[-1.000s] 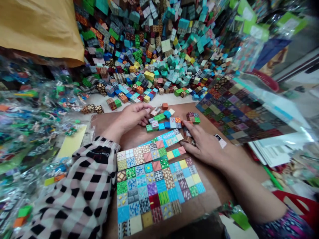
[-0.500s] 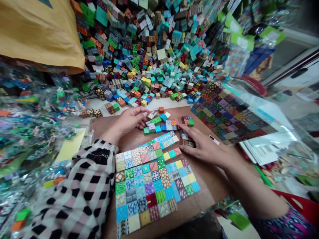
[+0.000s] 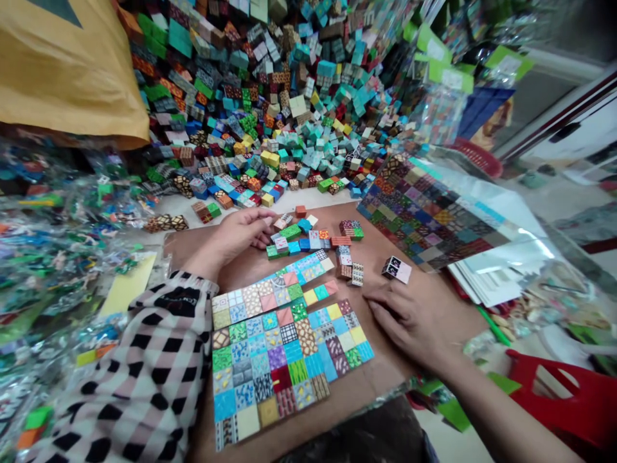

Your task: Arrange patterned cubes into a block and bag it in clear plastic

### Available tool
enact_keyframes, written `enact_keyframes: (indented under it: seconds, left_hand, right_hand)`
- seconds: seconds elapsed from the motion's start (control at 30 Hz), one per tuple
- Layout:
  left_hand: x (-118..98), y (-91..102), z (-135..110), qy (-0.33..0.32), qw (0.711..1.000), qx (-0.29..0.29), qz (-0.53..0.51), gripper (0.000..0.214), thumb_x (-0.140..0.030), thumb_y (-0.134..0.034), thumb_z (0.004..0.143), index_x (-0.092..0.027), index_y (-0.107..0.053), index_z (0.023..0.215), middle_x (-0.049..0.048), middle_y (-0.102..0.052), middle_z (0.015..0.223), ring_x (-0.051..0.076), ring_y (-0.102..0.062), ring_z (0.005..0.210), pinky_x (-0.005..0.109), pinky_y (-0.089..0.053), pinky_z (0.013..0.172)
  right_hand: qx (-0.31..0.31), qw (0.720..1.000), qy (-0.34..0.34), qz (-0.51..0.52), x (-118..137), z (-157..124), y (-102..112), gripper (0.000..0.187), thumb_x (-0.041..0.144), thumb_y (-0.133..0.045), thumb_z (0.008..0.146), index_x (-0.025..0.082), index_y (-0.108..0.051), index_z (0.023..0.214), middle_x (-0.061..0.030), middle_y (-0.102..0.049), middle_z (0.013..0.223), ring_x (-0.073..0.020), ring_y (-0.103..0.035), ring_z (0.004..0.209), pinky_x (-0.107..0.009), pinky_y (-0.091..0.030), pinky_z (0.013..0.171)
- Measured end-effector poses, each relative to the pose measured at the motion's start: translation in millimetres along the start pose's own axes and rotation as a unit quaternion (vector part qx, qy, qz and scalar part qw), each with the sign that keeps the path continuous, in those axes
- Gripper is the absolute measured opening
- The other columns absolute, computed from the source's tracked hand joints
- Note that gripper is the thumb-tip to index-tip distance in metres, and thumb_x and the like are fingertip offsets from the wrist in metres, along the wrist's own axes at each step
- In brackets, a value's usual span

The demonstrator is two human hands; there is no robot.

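Note:
My left hand (image 3: 247, 230) rests at the far left of a brown board (image 3: 385, 386), its fingers loosely curled and nothing visible in them. Just beside its fingertips lie loose patterned cubes, among them a green block (image 3: 291, 232) and a blue one (image 3: 304, 225). My right hand (image 3: 403, 315) lies on the board with fingers slightly bent and holding nothing. Above it sits a pink block with a black face (image 3: 397, 269). Left of it stand small patterned blocks (image 3: 357, 274). Flat rows of joined colourful square tiles (image 3: 289, 347) cover the front of the board.
A large heap of coloured cubes (image 3: 289, 128) rises behind the board. Bagged small parts (image 3: 72, 212) spread at the left, below a yellow bag (image 3: 72, 77). At the right are a clear bag of patterned tiles (image 3: 429, 212), white cards (image 3: 486, 283) and a red plastic stool (image 3: 554, 399).
My right hand has drawn back from the small blocks, towards me and to the right. The pink block, partly hidden before, now shows fully. My left hand keeps its place by the cubes.

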State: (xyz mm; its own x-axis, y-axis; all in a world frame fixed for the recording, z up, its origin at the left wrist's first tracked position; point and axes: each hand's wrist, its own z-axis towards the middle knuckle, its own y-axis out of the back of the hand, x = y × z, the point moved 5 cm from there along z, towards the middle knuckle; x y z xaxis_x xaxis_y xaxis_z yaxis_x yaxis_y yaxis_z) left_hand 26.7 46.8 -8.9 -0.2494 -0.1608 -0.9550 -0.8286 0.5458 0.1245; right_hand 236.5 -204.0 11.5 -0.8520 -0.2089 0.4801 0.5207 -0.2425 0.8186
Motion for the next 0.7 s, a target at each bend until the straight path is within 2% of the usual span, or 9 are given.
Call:
enact_keyframes:
  seconds: [0.13, 0.33, 0.47, 0.6, 0.7]
  left_hand:
    - [2, 2.1, 0, -0.010, 1.000, -0.002, -0.004, 0.026, -0.016, -0.058, 0.085, -0.016, -0.066, 0.109, -0.0015, -0.066, 0.072, 0.007, -0.058, 0.052, 0.019, -0.047, 0.054]
    - [-4, 2.6, -10, -0.041, 0.999, -0.017, -0.013, 0.025, -0.020, -0.063, 0.084, -0.015, -0.068, 0.107, -0.0010, -0.066, 0.071, 0.009, -0.059, 0.056, 0.021, -0.050, 0.058]
    - [-11, 1.7, -16, -0.045, 0.997, -0.025, -0.055, 0.024, -0.021, -0.063, 0.083, -0.015, -0.067, 0.106, 0.0000, -0.067, 0.075, 0.009, -0.063, 0.060, 0.021, -0.052, 0.059]
    - [-16, 3.7, -20, -0.051, 0.995, -0.052, -0.065, 0.025, -0.023, -0.062, 0.084, -0.015, -0.066, 0.107, 0.0006, -0.069, 0.071, 0.010, -0.065, 0.060, 0.022, -0.055, 0.060]
    - [-18, 6.0, -25, -0.056, 0.996, -0.072, -0.013, 0.029, -0.026, -0.064, 0.082, -0.016, -0.066, 0.109, 0.0002, -0.069, 0.068, 0.011, -0.066, 0.060, 0.023, -0.055, 0.061]
  right_hand:
    - [-0.017, 1.000, -0.017, -0.020, -4, -4, -10, 0.019, 0.014, -0.052, 0.093, 0.019, -0.062, 0.108, -0.0068, -0.060, 0.088, -0.0212, -0.058, 0.086, -0.036, -0.050, 0.074]
    - [-0.013, 1.000, -0.014, -0.020, -3, -1, -9, 0.019, 0.014, -0.049, 0.094, 0.018, -0.061, 0.108, -0.0086, -0.061, 0.092, -0.0225, -0.057, 0.088, -0.038, -0.051, 0.076]
    - [-0.022, 1.000, -0.010, -0.012, -5, -1, -10, 0.019, 0.013, -0.049, 0.093, 0.018, -0.063, 0.105, -0.0091, -0.062, 0.092, -0.0230, -0.058, 0.088, -0.038, -0.051, 0.077]
    - [-0.066, 0.998, 0.005, 0.001, -2, 1, -3, 0.018, 0.014, -0.047, 0.093, 0.018, -0.064, 0.100, -0.0068, -0.061, 0.085, -0.0209, -0.058, 0.082, -0.035, -0.049, 0.073]
    - [-0.092, 0.993, 0.015, -0.075, 8, 13, 8, 0.021, 0.019, -0.047, 0.095, 0.017, -0.066, 0.100, -0.0085, -0.060, 0.084, -0.0229, -0.055, 0.081, -0.037, -0.046, 0.073]
